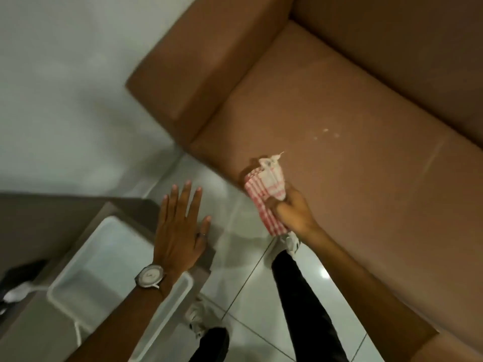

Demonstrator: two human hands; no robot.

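Apparently unmarked: right hand [292, 212] grips red-checked cloth [264, 194]; no writing readable.

Brown sofa [339, 105] on glossy white tiles [251, 304] (pale wall [65, 74]).

A red-and-white checked cloth [261, 197], bunched and crumpled, is gripped in the fingers [282, 211] of my right hand [295, 215] at the front edge of the brown sofa seat [339, 95]. Its far end is white, smeared and twisted to a point, near white spots [325, 130] on the cushion.
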